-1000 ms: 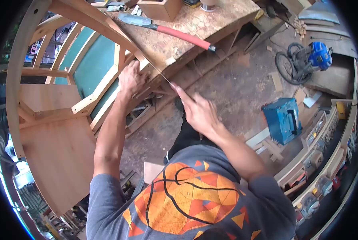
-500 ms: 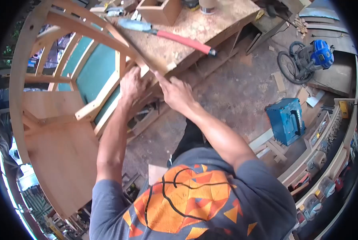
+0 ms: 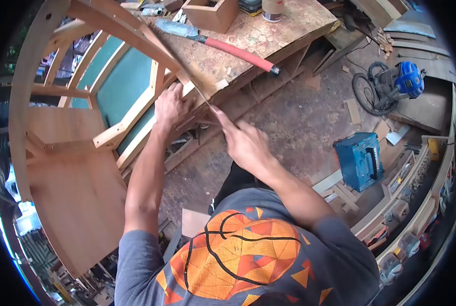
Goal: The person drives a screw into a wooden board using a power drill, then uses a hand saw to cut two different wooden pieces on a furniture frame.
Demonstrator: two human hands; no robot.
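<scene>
A wooden frame point(image 3: 131, 125) with slats, green panels and a plywood face leans along the left side against the workbench point(image 3: 228, 51). My left hand point(image 3: 171, 106) is closed over a rail end of this frame by the bench edge. Just to its right, my right hand point(image 3: 246, 145) is wrapped round the end of a long thin-bladed hand tool point(image 3: 201, 94), index finger stretched along it. Seen edge-on, the blade runs up and left beside the frame's rail; its exact kind is unclear. A saw with a red handle point(image 3: 241, 56) lies on the bench above my hands.
On the bench stand a wooden box point(image 3: 211, 15) and a can point(image 3: 272, 10), with wood scraps about. A blue shop vacuum point(image 3: 409, 80) with a coiled hose and a blue tool case point(image 3: 359, 160) are on the floor at right. Shelves with timber point(image 3: 391, 217) line the lower right.
My right hand has drawn back down and right, toward my body, pulling the thin-bladed tool along the frame. My left hand keeps its place on the rail.
</scene>
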